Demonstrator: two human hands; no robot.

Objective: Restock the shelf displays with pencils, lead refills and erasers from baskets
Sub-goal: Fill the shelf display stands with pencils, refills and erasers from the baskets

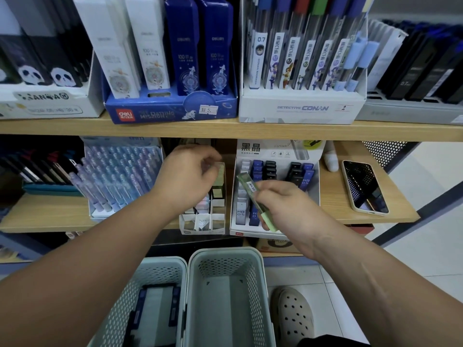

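My left hand [186, 175] pinches a pale green lead refill case [220, 175] and holds it upright over the clear divided display box [203, 227] on the middle shelf. My right hand [280, 204] grips another green refill case [250, 189] at a slant, in front of the white lead refill display [238, 226] with blue, black and white HB 0.5 cases. Two pale green baskets sit on the floor below: the left basket [160, 266] holds a dark blue-edged pack, the right basket [250, 259] shows only its bare bottom.
A phone [364, 187] lies on the wooden shelf [333, 181] at right. A tray of purple pencils [117, 176] stands left of my hands. The upper shelf carries pencil boxes and a Conan lead display [300, 106]. A foot in a clog [293, 314] stands beside the baskets.
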